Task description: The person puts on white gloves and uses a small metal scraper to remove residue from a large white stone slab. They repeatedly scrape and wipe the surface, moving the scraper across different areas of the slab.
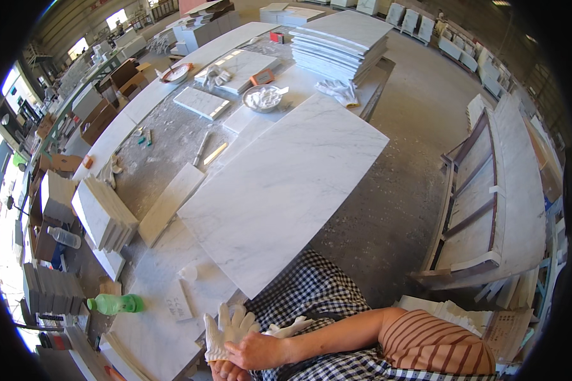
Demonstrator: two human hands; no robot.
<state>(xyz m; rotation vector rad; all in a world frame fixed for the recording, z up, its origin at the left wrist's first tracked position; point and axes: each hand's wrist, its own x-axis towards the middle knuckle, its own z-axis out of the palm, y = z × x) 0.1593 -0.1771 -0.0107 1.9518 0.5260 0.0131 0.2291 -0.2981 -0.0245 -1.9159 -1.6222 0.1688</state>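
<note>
A white knitted glove covers the fingers of my left hand, at the lower middle. Its fingers are spread, and bare skin shows below the cuff. My bare right hand reaches across from the right, its fingers closed on the glove near the cuff. Another white glove lies just past my right forearm, against the black-and-white checked cloth over my front. Right ahead of the hands, a large white marble slab with grey veins lies tilted across the worktable, its near corner closest to me.
A green bottle lies on its side at left, near stacked slabs. Farther off are a bowl of white paste, a folded cloth and a tall slab stack. A slab rack stands at right.
</note>
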